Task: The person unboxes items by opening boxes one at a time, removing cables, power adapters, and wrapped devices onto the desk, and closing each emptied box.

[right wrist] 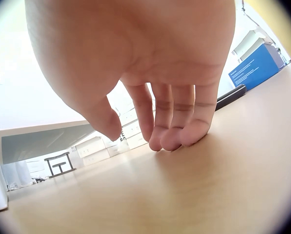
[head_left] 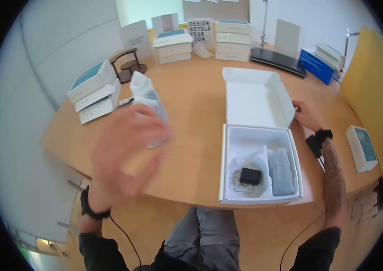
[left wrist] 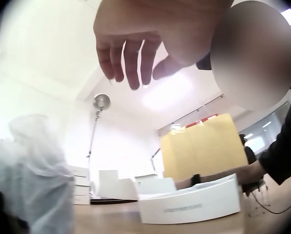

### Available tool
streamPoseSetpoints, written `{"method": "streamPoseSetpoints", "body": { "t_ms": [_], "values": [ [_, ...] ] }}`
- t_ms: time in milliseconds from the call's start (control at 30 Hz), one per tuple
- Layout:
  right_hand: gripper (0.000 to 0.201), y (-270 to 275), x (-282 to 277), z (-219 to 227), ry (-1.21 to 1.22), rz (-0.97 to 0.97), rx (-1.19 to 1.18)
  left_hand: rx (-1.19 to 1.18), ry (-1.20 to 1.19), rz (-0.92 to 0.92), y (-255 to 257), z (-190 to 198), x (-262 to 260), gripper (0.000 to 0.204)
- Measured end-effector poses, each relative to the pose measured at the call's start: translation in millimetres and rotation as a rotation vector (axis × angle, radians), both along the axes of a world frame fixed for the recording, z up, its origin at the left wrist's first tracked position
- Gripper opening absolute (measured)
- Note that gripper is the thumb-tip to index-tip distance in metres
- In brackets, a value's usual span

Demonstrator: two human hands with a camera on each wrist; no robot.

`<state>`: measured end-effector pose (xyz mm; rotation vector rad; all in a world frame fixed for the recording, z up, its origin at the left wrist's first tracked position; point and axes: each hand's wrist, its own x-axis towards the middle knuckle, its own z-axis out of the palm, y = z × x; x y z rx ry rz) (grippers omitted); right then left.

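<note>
My left hand (head_left: 123, 140), blurred, is raised over the left part of the table. Its fingers hang loosely and hold nothing in the left wrist view. Just beyond it stands a bundle in clear plastic wrap (head_left: 142, 90), partly hidden by the hand. My right hand (head_left: 308, 116) is beside the raised lid (head_left: 257, 99) of an open white box (head_left: 222, 167); its fingertips (right wrist: 194, 131) rest on the tabletop. Inside the box's white insert lie a black plug adapter (head_left: 250, 176) and, in the right compartment, a grey plastic-wrapped item (head_left: 282, 171).
Stacked white boxes stand at the left (head_left: 94, 92) and back (head_left: 232, 43). A small dark wooden chair model (head_left: 129, 67) is at back left. A closed black laptop (head_left: 277, 61) and blue box (head_left: 316, 66) lie back right. A teal-labelled box (head_left: 361, 149) sits at the right edge.
</note>
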<state>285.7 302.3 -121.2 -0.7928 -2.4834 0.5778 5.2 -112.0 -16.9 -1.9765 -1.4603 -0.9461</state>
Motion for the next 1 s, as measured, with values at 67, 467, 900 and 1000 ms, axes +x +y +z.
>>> {"method": "streamPoseSetpoints", "body": {
  "t_ms": [67, 467, 900, 1000],
  "values": [
    [0.028, -10, 0, 10, -0.046, -0.042, -0.018, -0.174, 0.092, -0.078, 13, -1, 28, 0.025],
    [0.029, -47, -3, 26, -0.121, -0.129, 0.043, -0.805, 0.355, -0.356, 102, -31, 75, 0.029],
    [0.027, -62, -8, 29, -0.141, -0.054, 0.072, -0.34, -0.006, -0.165, 28, -12, 47, 0.041],
    [0.027, -50, -7, 19, -0.089, -0.07, 0.09, -0.052, -0.124, 0.143, -7, -12, 5, 0.045]
  ]
}}
